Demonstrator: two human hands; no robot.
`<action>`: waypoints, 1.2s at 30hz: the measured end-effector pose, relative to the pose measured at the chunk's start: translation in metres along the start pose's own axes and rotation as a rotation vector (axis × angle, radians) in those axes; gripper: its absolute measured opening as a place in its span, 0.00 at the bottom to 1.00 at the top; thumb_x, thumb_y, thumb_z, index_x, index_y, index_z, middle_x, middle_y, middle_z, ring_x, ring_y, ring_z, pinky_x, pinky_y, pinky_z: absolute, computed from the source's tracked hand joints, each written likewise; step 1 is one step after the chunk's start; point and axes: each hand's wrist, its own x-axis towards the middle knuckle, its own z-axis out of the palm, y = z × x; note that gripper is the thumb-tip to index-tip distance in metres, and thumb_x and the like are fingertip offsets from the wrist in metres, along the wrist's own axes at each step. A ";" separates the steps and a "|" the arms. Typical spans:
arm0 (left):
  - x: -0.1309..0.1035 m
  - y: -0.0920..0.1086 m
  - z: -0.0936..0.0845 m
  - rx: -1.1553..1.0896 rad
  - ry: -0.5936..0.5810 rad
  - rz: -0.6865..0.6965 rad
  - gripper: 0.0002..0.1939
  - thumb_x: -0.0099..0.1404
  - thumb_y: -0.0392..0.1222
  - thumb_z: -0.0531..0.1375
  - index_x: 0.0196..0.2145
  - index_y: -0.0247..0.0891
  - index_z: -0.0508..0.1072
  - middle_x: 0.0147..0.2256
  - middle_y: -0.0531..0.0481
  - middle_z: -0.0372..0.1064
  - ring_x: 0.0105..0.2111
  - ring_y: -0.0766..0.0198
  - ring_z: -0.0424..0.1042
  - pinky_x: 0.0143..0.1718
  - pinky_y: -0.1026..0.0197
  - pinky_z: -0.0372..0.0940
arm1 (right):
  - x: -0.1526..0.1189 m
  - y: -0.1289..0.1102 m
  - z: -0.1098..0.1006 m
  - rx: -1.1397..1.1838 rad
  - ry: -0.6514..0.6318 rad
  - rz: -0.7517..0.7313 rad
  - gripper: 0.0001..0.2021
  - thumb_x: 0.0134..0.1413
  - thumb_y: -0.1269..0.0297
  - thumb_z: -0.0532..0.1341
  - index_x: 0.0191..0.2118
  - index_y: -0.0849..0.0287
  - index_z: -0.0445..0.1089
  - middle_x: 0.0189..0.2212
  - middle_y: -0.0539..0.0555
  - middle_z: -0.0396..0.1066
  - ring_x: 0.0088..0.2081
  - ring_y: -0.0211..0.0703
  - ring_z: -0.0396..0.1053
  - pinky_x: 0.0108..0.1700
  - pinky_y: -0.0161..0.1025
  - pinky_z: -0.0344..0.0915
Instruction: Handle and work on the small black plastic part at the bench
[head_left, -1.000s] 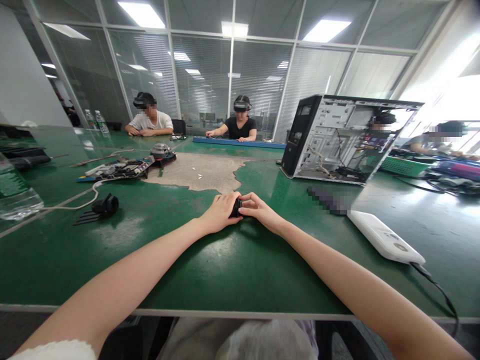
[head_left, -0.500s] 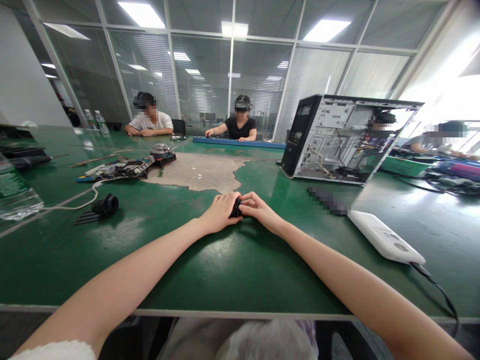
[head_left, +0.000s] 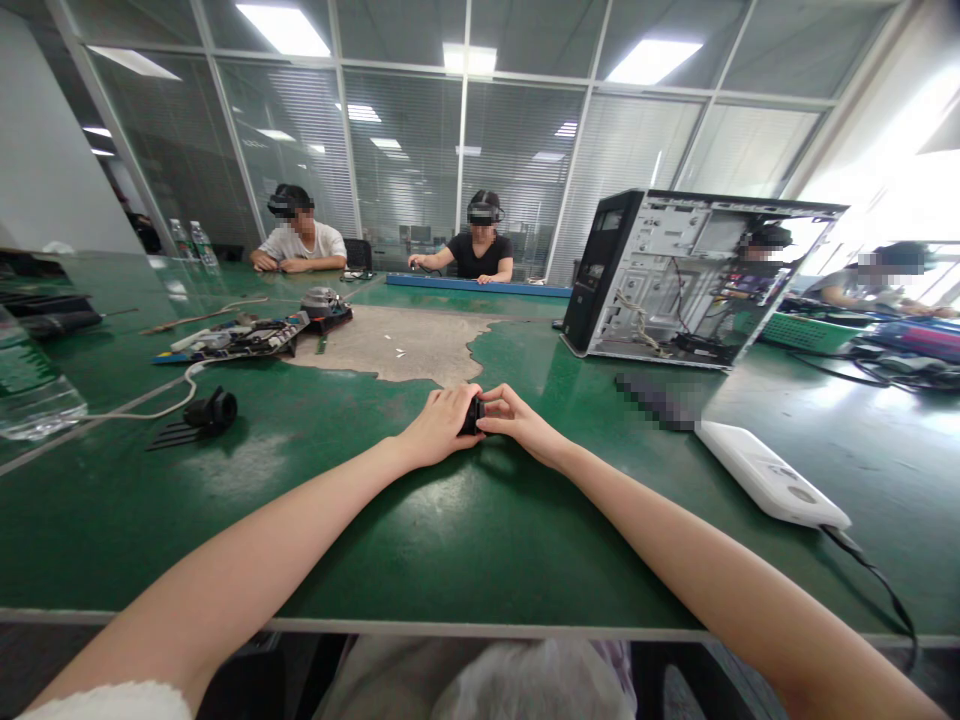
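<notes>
Both hands meet over the green tabletop in the middle of the head view. My left hand (head_left: 441,424) is closed around a small black part (head_left: 472,416), its fingers over the far side. From the other side, my right hand (head_left: 517,420) pinches the same part's right end between thumb and fingers. Much of the part is hidden by the hands, so its exact kind does not show. To the left lies a black round fitting with prongs (head_left: 212,410), apart from both hands.
An opened computer case (head_left: 660,280) stands at the right. Nearer lies a white power bank (head_left: 772,474) with a black cable. Circuit boards (head_left: 232,338) and a water bottle (head_left: 34,385) are on the left. Two people sit across the table; others are at the far right.
My hands stay in nearly the same place; the right fingers have shifted slightly on the black part. The person opposite has raised one hand a little.
</notes>
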 end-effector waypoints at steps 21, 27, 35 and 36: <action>0.000 0.000 0.000 -0.007 -0.004 -0.003 0.29 0.53 0.44 0.58 0.49 0.39 0.50 0.45 0.44 0.59 0.46 0.55 0.59 0.45 0.52 0.52 | 0.001 0.000 -0.002 0.007 -0.030 -0.014 0.18 0.38 0.67 0.64 0.37 0.54 0.58 0.31 0.46 0.67 0.34 0.35 0.65 0.39 0.38 0.61; 0.000 0.001 0.000 -0.011 0.001 -0.009 0.29 0.54 0.44 0.58 0.49 0.39 0.50 0.46 0.44 0.58 0.46 0.55 0.59 0.46 0.51 0.52 | 0.000 -0.001 0.002 0.013 0.036 -0.005 0.11 0.44 0.61 0.60 0.35 0.54 0.59 0.31 0.47 0.66 0.33 0.34 0.64 0.37 0.35 0.62; 0.000 0.000 0.000 -0.022 0.000 -0.012 0.29 0.53 0.44 0.59 0.49 0.39 0.50 0.45 0.44 0.58 0.46 0.55 0.59 0.46 0.51 0.52 | 0.002 0.000 0.004 -0.008 0.093 0.062 0.14 0.42 0.60 0.62 0.37 0.56 0.61 0.32 0.49 0.66 0.33 0.35 0.65 0.38 0.37 0.61; 0.000 0.000 0.000 -0.021 0.001 -0.013 0.29 0.53 0.44 0.59 0.49 0.39 0.50 0.46 0.44 0.58 0.46 0.55 0.59 0.46 0.51 0.52 | 0.002 0.000 0.003 -0.010 0.098 0.069 0.14 0.42 0.60 0.62 0.36 0.57 0.61 0.32 0.50 0.66 0.34 0.36 0.65 0.39 0.38 0.61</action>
